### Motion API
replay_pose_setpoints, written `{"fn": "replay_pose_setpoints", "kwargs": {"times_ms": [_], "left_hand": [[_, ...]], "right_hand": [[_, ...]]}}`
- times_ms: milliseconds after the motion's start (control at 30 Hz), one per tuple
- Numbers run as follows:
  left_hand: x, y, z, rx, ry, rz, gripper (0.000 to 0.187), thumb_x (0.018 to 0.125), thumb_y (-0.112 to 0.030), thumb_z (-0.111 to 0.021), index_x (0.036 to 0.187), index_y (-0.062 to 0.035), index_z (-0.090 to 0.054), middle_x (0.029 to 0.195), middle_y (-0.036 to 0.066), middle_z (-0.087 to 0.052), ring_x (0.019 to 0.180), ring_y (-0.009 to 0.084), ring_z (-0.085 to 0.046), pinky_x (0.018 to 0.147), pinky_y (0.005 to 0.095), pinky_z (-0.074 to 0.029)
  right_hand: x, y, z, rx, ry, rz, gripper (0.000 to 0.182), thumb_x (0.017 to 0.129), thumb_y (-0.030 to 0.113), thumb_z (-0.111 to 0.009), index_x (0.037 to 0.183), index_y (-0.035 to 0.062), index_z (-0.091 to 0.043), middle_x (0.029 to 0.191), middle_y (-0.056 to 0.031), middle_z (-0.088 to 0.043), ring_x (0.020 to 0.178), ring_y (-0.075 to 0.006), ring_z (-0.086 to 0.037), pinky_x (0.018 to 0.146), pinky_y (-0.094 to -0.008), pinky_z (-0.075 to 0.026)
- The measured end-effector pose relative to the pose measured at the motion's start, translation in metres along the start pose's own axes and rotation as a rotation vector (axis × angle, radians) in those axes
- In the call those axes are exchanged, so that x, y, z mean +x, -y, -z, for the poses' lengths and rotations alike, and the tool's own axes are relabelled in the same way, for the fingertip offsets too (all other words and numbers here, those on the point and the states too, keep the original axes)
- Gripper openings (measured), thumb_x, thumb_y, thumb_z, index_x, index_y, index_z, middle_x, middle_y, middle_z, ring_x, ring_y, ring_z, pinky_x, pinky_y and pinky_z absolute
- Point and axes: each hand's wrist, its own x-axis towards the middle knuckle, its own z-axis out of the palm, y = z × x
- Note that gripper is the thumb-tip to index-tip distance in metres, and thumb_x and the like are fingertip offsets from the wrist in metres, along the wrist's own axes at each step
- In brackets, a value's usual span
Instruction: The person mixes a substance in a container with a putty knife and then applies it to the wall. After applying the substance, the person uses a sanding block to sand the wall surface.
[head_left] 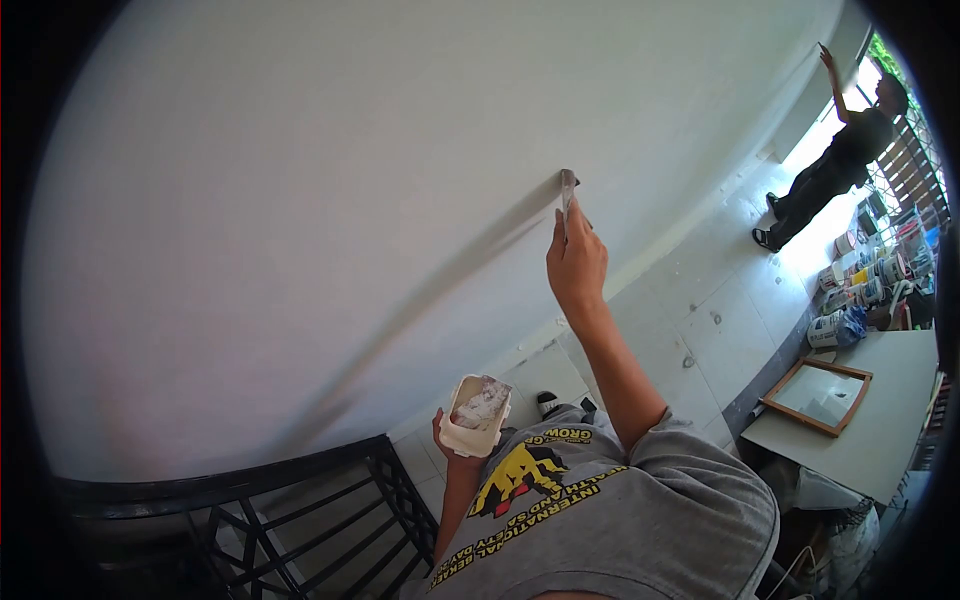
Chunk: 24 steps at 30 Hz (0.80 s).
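My right hand point(579, 262) is raised, fingers wrapped round the handle of a putty knife point(568, 186). The blade end is right at the white wall point(330, 190), and a long shadow runs down from it. Lower down, close to my shirt, my left hand point(447, 442) grips a small white plastic tub point(468, 441) from its side and underneath. Whitish paste point(480, 407) lies inside the tub, smeared up toward its far corner. Most of the left fingers are hidden behind the tub.
A black metal railing point(250, 487) stands at lower left against the wall. On the tiled floor point(700, 320) at right, another person point(850, 150) reaches up to the wall. Several paint buckets point(838, 328) and a table point(895, 400) with a wooden frame point(858, 405) line the right side.
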Motion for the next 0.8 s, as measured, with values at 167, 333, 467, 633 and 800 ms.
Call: {"fn": "replay_pose_setpoints", "kwargs": {"times_ms": [167,333,467,633,800], "left_hand": [[0.012,-0.010,0.026,-0.018,0.061,0.035,0.075,0.089,-0.063,-0.047,0.146,-0.0125,-0.047,0.146,0.018,-0.048,0.130,0.0463,-0.049,0.102,0.0623,-0.044],[0.010,-0.012,0.014,-0.063,0.051,0.083,0.075,0.089,-0.062,-0.049,0.146,-0.0125,-0.048,0.148,0.018,-0.047,0.133,0.0470,-0.047,0.103,0.0645,-0.043],[0.020,-0.020,0.025,-0.030,0.202,0.139,0.075,0.089,-0.061,-0.049,0.147,-0.0135,-0.047,0.150,0.018,-0.047,0.135,0.0469,-0.045,0.104,0.0644,-0.043],[0.022,-0.022,0.025,0.033,0.215,0.137,0.074,0.089,-0.060,-0.049,0.146,-0.0126,-0.049,0.149,0.018,-0.048,0.135,0.0463,-0.046,0.105,0.0643,-0.043],[0.029,-0.035,0.030,0.070,0.215,0.209,0.073,0.090,-0.060,-0.048,0.146,-0.0128,-0.050,0.148,0.018,-0.049,0.134,0.0460,-0.048,0.104,0.0643,-0.043]], "right_hand": [[0.014,0.010,0.022,-0.242,0.189,-0.155,0.054,0.098,0.007,-0.050,0.150,-0.0032,-0.035,0.089,-0.0181,-0.073,0.067,-0.0346,-0.069,0.056,-0.0422,-0.051],[0.028,0.005,0.030,-0.388,0.265,-0.199,0.065,0.088,0.000,-0.054,0.149,-0.0090,-0.032,0.074,-0.0184,-0.068,0.060,-0.0328,-0.066,0.054,-0.0407,-0.051],[0.028,-0.007,0.036,-0.399,0.235,-0.149,0.069,0.084,-0.002,-0.056,0.146,-0.0165,-0.030,0.073,-0.0192,-0.068,0.063,-0.0325,-0.068,0.056,-0.0399,-0.053],[0.027,-0.009,0.049,-0.439,0.243,-0.146,0.070,0.083,-0.003,-0.056,0.145,-0.0193,-0.029,0.073,-0.0184,-0.069,0.068,-0.0314,-0.070,0.056,-0.0383,-0.054],[0.023,0.024,0.062,-0.522,0.292,-0.125,0.073,0.082,-0.002,-0.058,0.146,-0.0192,-0.028,0.074,-0.0186,-0.070,0.068,-0.0303,-0.071,0.057,-0.0376,-0.054]]}}
